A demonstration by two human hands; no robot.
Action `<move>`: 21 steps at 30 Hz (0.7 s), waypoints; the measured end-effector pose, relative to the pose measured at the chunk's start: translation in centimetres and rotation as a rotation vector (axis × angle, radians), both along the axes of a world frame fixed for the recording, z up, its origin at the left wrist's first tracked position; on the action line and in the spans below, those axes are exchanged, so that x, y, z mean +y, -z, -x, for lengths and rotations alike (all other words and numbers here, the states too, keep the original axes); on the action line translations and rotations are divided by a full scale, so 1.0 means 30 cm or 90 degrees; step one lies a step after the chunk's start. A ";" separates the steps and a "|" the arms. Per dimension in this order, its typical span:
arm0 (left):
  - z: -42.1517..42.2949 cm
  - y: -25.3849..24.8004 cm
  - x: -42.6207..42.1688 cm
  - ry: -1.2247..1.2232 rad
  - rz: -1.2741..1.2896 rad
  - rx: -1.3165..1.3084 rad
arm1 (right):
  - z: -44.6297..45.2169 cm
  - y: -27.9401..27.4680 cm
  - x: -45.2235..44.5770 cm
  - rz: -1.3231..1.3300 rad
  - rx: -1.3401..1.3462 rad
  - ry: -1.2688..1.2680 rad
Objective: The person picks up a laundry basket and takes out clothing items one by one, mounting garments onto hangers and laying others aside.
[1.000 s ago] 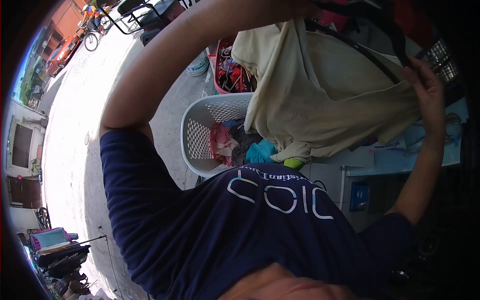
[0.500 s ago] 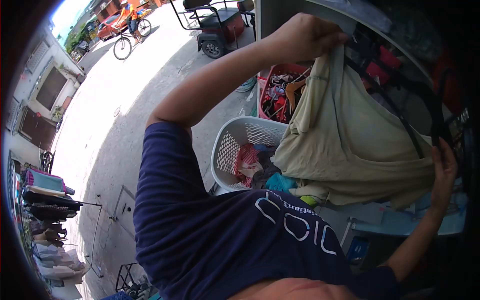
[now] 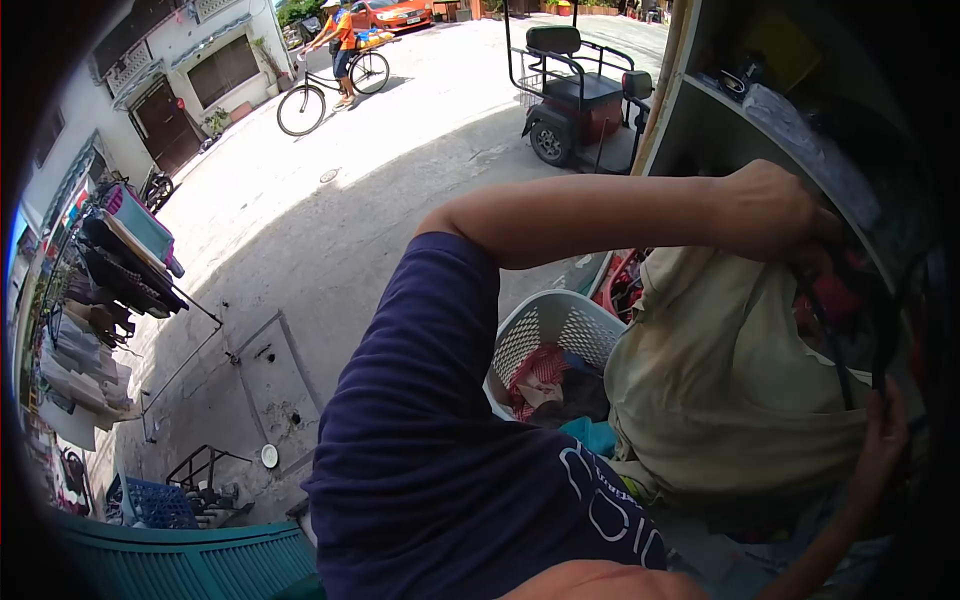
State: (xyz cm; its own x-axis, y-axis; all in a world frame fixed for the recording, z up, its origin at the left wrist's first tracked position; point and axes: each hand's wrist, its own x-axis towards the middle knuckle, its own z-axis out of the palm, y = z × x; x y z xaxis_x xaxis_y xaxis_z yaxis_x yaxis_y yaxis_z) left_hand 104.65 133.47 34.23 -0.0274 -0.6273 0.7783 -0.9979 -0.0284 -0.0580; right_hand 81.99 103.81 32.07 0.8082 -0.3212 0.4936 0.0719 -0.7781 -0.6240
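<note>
One pale cloth (image 3: 700, 380): hangs below my left hand (image 3: 778, 215), which clenches its top edge, partly in shadow; my right hand (image 3: 885, 425), lower down, pinches its side edge beside a dark strap (image 3: 836, 370). One perforated basket (image 3: 518, 338), clothes (image 3: 540, 378) inside: below and left of my left hand.

Right of centre, clothes (image 3: 568, 397) lie in a laundry basket (image 3: 578, 325) partly behind the garment (image 3: 690, 380), with a bicycle (image 3: 325, 84) upper left.
</note>
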 end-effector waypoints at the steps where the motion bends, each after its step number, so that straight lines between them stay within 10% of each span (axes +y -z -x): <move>1: -0.025 0.017 -0.018 0.009 0.001 -0.009 | -0.007 0.006 0.014 -0.009 0.002 -0.003; 11: -0.117 -0.031 0.073 -0.019 0.131 -0.052 | -0.032 -0.110 0.004 0.407 -0.085 0.017; 21: -0.098 -0.158 0.147 0.031 0.072 0.182 | -0.091 -0.270 0.091 0.160 0.129 -0.075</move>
State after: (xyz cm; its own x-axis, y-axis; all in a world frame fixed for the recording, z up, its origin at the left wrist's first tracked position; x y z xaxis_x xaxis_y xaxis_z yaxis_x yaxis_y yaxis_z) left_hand 107.60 137.89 38.98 0.1748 -0.5398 0.8235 -0.9736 0.0299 0.2262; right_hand 84.72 106.55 40.17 0.9225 -0.1076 0.3707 0.0651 -0.9033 -0.4241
